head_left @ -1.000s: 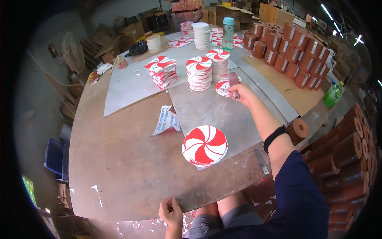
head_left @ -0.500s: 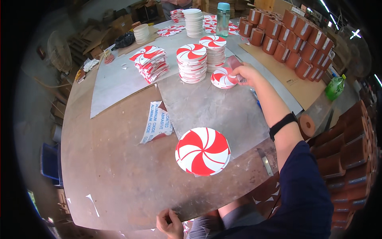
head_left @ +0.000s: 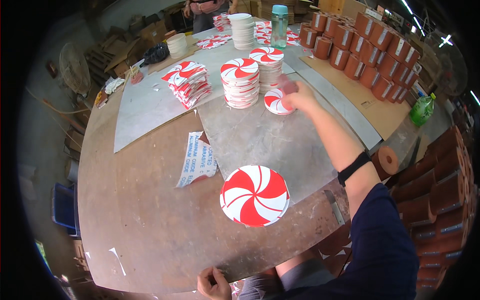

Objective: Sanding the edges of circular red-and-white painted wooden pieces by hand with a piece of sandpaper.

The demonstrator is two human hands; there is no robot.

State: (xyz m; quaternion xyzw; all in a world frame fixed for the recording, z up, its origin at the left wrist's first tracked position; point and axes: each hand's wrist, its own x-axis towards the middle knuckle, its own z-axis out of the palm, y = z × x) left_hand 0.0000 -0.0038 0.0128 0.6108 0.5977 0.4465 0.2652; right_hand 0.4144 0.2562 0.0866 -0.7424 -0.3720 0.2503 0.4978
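On brn tbl (head_left: 150, 225), discs (head_left: 254, 196), fan (head_left: 75, 62) L

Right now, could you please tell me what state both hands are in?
Left hand: curled closed, no object visible.
Right hand: closed on a reddish object.

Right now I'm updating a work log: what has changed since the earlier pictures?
The right hand, holding the dull-red block, has shifted toward the far side of the small disc pile. Across the table, the co-worker has moved left, hands now showing. The left hand and front disc pile stayed put; nothing was let go.
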